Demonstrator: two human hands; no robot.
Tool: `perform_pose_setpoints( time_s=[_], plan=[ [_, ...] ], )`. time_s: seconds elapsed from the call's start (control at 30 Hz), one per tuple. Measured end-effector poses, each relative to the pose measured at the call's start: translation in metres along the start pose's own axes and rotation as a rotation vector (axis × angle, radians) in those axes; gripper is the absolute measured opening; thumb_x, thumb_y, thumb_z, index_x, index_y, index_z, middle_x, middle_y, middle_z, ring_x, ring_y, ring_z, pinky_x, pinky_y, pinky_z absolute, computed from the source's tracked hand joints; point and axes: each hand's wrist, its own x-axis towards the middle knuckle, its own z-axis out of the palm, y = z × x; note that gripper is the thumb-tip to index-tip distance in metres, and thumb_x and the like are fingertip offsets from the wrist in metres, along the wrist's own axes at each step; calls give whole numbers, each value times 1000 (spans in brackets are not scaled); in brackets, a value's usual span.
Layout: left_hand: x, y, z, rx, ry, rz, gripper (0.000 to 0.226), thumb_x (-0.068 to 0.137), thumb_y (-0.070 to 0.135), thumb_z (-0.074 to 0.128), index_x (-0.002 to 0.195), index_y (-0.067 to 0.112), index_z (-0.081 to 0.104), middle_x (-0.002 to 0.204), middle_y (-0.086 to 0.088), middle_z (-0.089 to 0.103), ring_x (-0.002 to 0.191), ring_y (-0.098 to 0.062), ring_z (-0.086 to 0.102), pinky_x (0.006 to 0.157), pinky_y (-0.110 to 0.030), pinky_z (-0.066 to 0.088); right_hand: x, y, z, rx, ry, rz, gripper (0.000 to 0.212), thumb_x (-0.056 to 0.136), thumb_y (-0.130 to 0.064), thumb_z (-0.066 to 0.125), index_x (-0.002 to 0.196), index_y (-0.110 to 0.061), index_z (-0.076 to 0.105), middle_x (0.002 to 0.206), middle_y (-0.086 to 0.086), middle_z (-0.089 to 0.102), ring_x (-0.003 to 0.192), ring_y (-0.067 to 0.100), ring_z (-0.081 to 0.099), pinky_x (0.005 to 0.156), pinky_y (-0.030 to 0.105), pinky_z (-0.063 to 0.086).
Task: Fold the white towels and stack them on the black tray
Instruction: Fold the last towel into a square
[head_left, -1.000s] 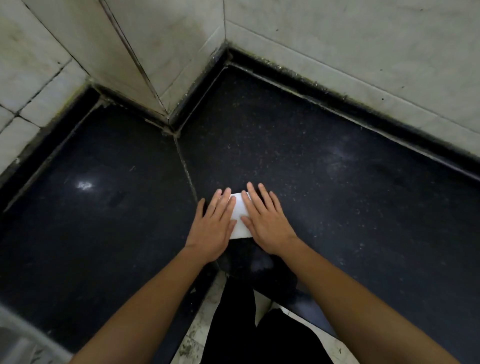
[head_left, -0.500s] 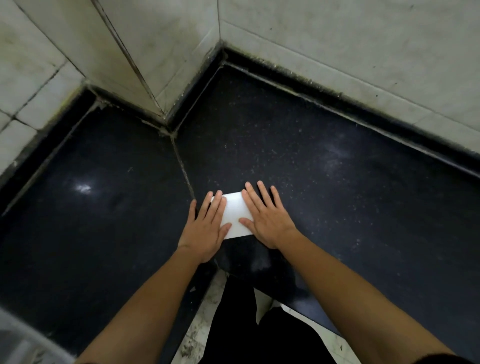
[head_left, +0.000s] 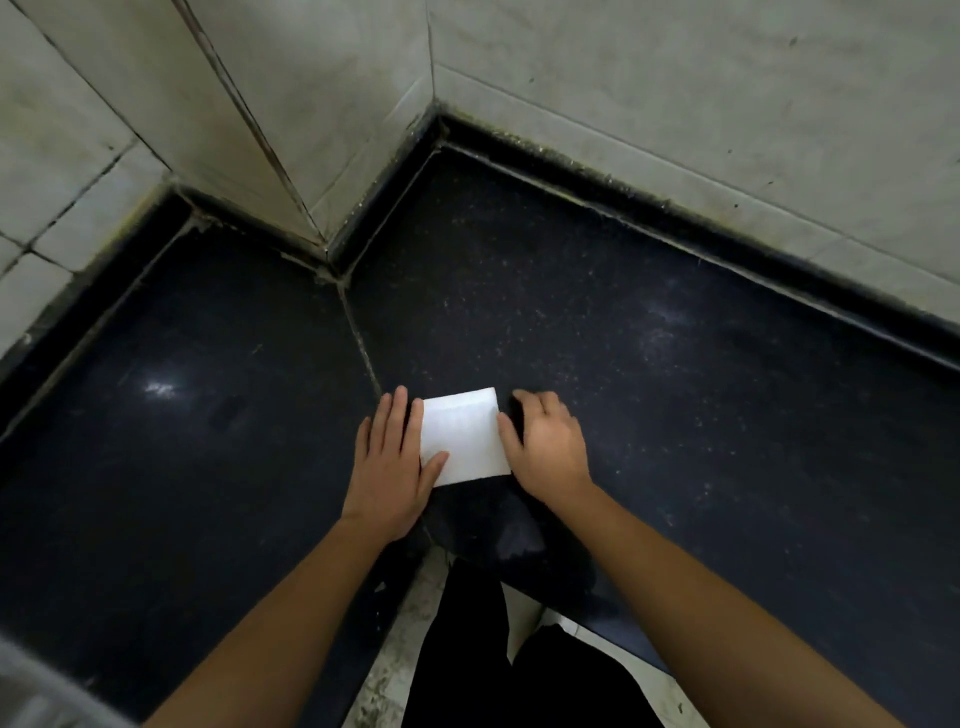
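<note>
Both hands frame a small folded white towel on the dark bench.

The left hand (head_left: 388, 467) lies flat and open, thumb pressing the towel (head_left: 464, 444) at its near-left corner; the right hand (head_left: 545, 447) is curled at the towel's right edge, and whether it grips I cannot tell. Best to pinch both sides evenly so the layers stay square on lifting. The bench (head_left: 675, 389) is bare right up to the tiled wall (head_left: 675, 104) at the far side. No black tray shows anywhere, and nothing blocks the way.

Black speckled counter (head_left: 675, 415) — folded white towel (head_left: 464, 441) on it.
</note>
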Motion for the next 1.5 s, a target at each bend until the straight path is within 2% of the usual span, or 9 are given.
perform_pose_setpoints(
  time_s=[0.13, 0.33, 0.6, 0.73, 0.87, 1.03, 1.17, 1.33, 1.5],
  plan=[
    [-7, 1, -1, 32, -4, 65, 53, 100, 39, 30, 141, 12, 47, 155, -17, 34, 142, -34, 33, 103, -54, 42, 16, -16, -15, 255, -291, 357, 44, 95, -46, 55, 131, -22, 59, 120, 2, 66, 107, 23, 63, 82, 33, 53],
    [-11, -5, 10, 30, -16, 13, 52, 101, 41, 28, 141, 18, 49, 151, -20, 40, 140, -35, 34, 104, -55, 40, 27, -30, -28, 327, -424, 418, 26, 88, -30, 58, 98, -14, 76, 98, 2, 72, 77, 15, 59, 80, 34, 55],
    [-10, -6, 15, 38, -17, 2, 52, 102, 41, 24, 144, 19, 47, 154, -19, 36, 142, -34, 32, 108, -53, 37, 26, -25, -24, 993, -577, 609, 26, 89, -22, 70, 114, -17, 66, 114, 5, 70, 104, 21, 67, 86, 36, 57],
    [-13, -6, 12, 0, -24, 23, 53, 103, 40, 23, 145, 18, 46, 155, -19, 35, 142, -35, 32, 109, -53, 38, 26, -27, -27, 1080, -644, 610, 22, 90, -20, 70, 112, -19, 70, 113, 5, 73, 107, 24, 68, 98, 42, 53],
    [-12, 0, 0, -363, 59, -128, 54, 104, 37, 30, 156, 21, 24, 161, -9, 25, 148, -24, 22, 120, -44, 23, 29, -29, -31, 1050, -631, 584, 25, 91, -17, 68, 116, -15, 68, 112, 8, 73, 106, 27, 69, 95, 46, 55],
    [10, 17, -43, -1230, 169, -653, 60, 91, 1, 51, 147, 18, 38, 143, -3, 49, 121, -15, 51, 104, -35, 43, 35, -36, -60, 934, -587, 459, 20, 91, -19, 68, 111, -21, 67, 109, 3, 74, 100, 20, 71, 84, 37, 59],
    [33, 20, -71, -1690, -92, -866, 59, 90, 0, 46, 147, 13, 39, 137, -10, 54, 117, -23, 56, 98, -43, 49, 39, -44, -93, 917, -553, 371, 22, 93, -18, 65, 115, -18, 68, 111, 5, 73, 101, 19, 71, 82, 36, 60],
    [45, 40, -103, -1800, -462, -626, 55, 71, 11, 50, 125, 5, 60, 131, -20, 61, 118, -33, 59, 101, -51, 48, 27, -31, -142, 1131, -598, 358, 26, 96, -15, 63, 122, -13, 66, 115, 9, 74, 107, 26, 71, 95, 45, 56],
    [60, 78, -116, -1756, -653, -473, 49, 85, 15, 42, 129, 7, 61, 128, -17, 66, 123, -35, 59, 107, -55, 43, 1, 16, -154, 1164, -467, 503, 29, 99, -20, 58, 126, -12, 64, 114, 10, 74, 105, 27, 72, 95, 46, 56]
  ],
)
